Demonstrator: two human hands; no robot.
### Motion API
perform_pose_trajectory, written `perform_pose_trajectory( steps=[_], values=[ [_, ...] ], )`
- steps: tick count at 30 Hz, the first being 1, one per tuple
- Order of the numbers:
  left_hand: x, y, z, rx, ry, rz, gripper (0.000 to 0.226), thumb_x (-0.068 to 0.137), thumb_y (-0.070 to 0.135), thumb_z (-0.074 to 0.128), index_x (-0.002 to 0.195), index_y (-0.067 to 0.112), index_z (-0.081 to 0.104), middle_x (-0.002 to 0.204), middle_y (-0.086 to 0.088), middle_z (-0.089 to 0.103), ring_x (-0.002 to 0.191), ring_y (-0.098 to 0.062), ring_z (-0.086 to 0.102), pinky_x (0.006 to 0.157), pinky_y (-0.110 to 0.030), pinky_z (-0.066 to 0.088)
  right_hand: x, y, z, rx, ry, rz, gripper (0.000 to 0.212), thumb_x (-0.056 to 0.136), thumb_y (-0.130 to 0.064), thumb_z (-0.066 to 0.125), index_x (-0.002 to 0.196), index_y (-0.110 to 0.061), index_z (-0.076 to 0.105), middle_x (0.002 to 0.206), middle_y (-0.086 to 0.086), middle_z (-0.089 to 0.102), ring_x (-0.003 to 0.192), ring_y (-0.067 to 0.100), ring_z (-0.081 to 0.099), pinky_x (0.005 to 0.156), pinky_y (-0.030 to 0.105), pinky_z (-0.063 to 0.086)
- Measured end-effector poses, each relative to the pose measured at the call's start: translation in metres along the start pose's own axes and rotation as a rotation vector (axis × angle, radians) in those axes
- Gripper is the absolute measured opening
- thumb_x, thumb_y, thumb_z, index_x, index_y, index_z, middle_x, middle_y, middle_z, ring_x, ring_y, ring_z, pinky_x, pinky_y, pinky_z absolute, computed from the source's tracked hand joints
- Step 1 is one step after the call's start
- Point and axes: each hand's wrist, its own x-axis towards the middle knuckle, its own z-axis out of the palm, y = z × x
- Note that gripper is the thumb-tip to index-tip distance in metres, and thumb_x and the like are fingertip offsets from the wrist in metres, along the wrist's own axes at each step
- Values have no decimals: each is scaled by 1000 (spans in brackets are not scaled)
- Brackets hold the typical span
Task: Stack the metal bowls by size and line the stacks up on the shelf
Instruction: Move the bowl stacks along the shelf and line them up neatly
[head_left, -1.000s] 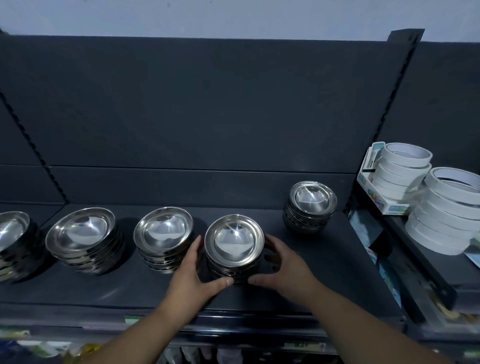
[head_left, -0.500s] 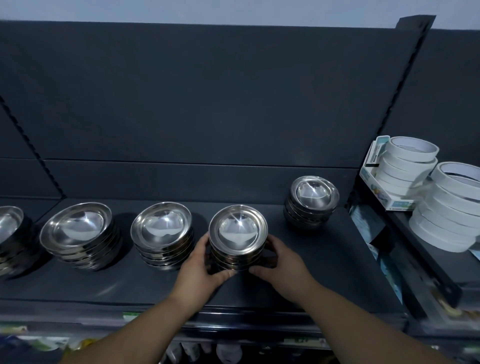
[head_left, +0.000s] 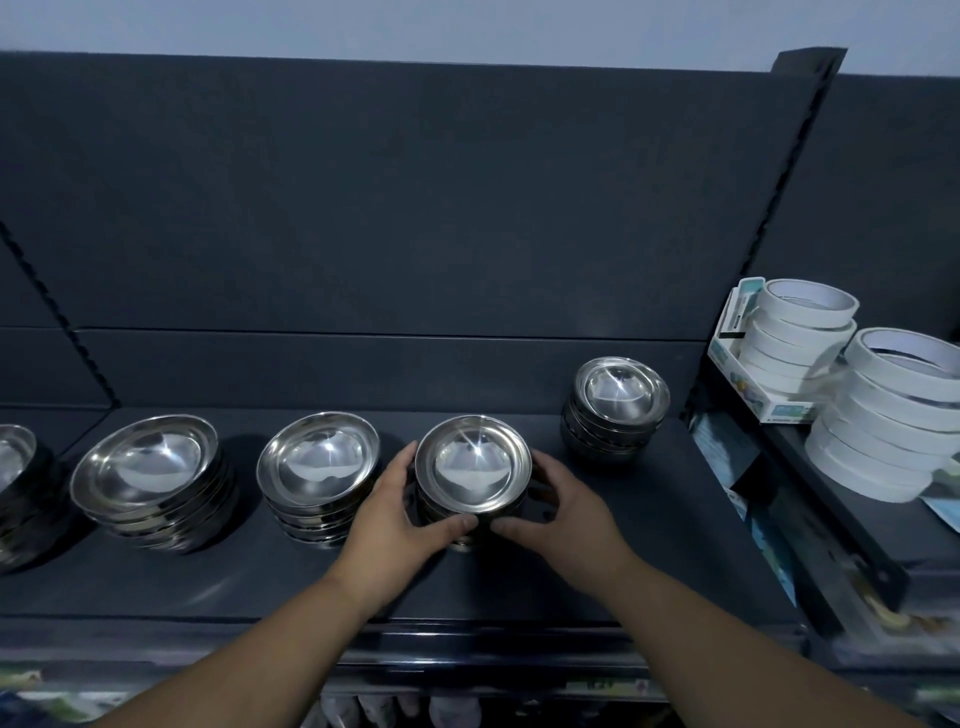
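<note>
We are looking at a dark shelf (head_left: 519, 582) with a dark wall behind it. Shiny metal bowls sit on it in piles, side by side. At the far left we see just part of one pile (head_left: 15, 488). Next comes a pile of big bowls (head_left: 150, 478), then a pile of middle bowls (head_left: 319, 473). Our left hand (head_left: 400, 514) and right hand (head_left: 558, 512) are wrapped around the next pile (head_left: 474, 470) — one hand on each side, thumbs nearly meeting at the front. Both hands are holding it, and it rests on the shelf.

One more pile, the small bowls (head_left: 618, 405), sits to the right and farther back, close to the wall.

We think most of the job is done. The bowls are already in piles, and the piles seem to get smaller from left to right. What is left is the line — the small pile sits behind the others, and the pile in our hands may need a little nudge too.

There is open shelf in front of the piles and between our pile and the small one. The middle pile is very near our left hand, so we have less room there. The shelf ends at the right, next to rolls of white tape (head_left: 800, 338).
</note>
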Motion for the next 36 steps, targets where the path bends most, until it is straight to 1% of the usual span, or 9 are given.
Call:
perform_pose_trajectory(
  steps=[9,11,15,18,21,25,27,30,36],
  values=[
    [4,1,-4,-24,-43,-4,96,63,13,87,141,29,33,126,16,58,116,4,56,105,-23,43,-1,0,2,-9,25,8,82,61,-31,89,129,-44,46,113,-25,61,110,-3,57,96,23,48],
    [2,-1,-4,-7,-46,-23,100,59,21,90,140,33,32,128,17,57,117,7,54,103,-19,42,-2,3,2,-29,22,20,86,60,-31,89,133,-41,45,115,-22,60,110,0,57,96,23,48],
    [-2,-15,-2,64,-49,-59,114,45,44,88,143,28,33,132,13,57,120,1,54,108,-33,42,-7,11,8,-71,-16,65,87,62,-29,89,137,-33,45,121,-16,60,112,4,58,101,25,47],
    [-2,-18,0,120,-48,-77,106,55,25,89,144,26,32,130,12,59,114,0,59,105,-31,46,-7,17,14,-75,-22,81,86,61,-30,87,137,-33,46,124,-14,62,110,5,61,101,32,48],
    [3,-20,0,148,-45,-90,98,62,8,87,143,24,33,126,10,61,108,1,61,98,-16,46,-5,18,15,-95,-42,101,91,63,-27,86,141,-34,40,130,-12,59,114,7,60,103,33,48],
    [-2,-23,-1,266,-35,-139,102,58,28,88,144,21,33,132,4,58,119,-7,56,105,-28,43,-11,20,12,-186,-36,155,96,66,-28,85,147,-27,33,140,-6,51,118,13,57,103,31,46],
    [-10,-24,3,371,-46,-172,91,64,33,85,140,14,38,133,1,56,122,-14,53,102,-20,38,-15,23,8,-234,16,196,93,68,-30,84,147,-23,33,141,-2,50,118,15,56,103,30,45],
    [-21,-22,7,542,-161,-170,68,74,41,77,130,14,49,128,-4,57,119,-19,54,93,-18,38,-23,25,-4,-300,104,237,87,70,-30,82,145,-20,37,139,2,53,121,17,55,104,30,44],
    [-32,-18,18,725,-392,-117,69,79,60,60,133,20,44,138,-1,49,126,-18,48,101,-24,39,-35,27,-25,-338,220,302,80,73,-29,81,142,-15,42,137,7,54,124,21,53,105,28,41]
  ],
)
